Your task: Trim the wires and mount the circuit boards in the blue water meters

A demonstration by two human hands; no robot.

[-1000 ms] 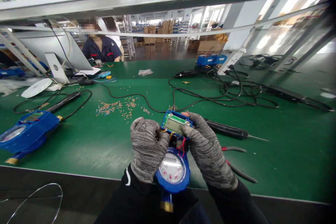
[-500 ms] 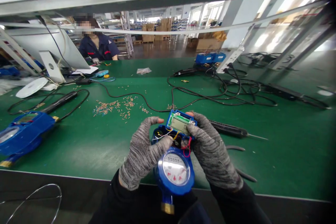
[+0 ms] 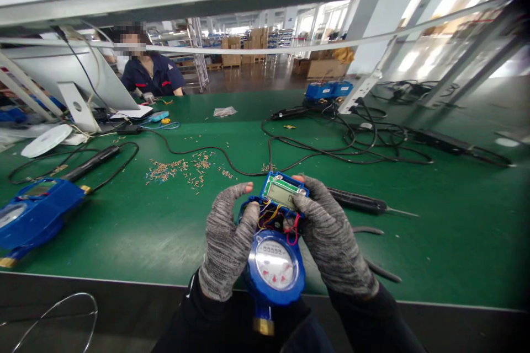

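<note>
A blue water meter (image 3: 276, 266) with a round dial and a brass end is tilted at the table's front edge. My left hand (image 3: 228, 242), in a grey fingerless glove, grips the left side of its electronics housing, thumb at the rim and index fingertip raised. With my right hand (image 3: 336, 236), gloved the same way, I pinch the display module (image 3: 282, 193) at its right end, thumb on the front. The module has a green board and an LCD, and sits lifted over the open housing. Yellow, white and red wires (image 3: 293, 231) run between them. Some fingers are hidden.
Another blue meter (image 3: 45, 209) lies at the left beside a black electric screwdriver (image 3: 93, 163). Small screws (image 3: 165, 170) are scattered mid-table. A second screwdriver (image 3: 360, 201), grey curved handles (image 3: 383, 271) and tangled black cables (image 3: 331, 146) lie right. A person (image 3: 151, 74) sits across the table.
My left thumb has drawn back left from the wires to the housing's left rim, uncovering more wires. My right hand still pinches the display module. The whole view has shifted slightly.
</note>
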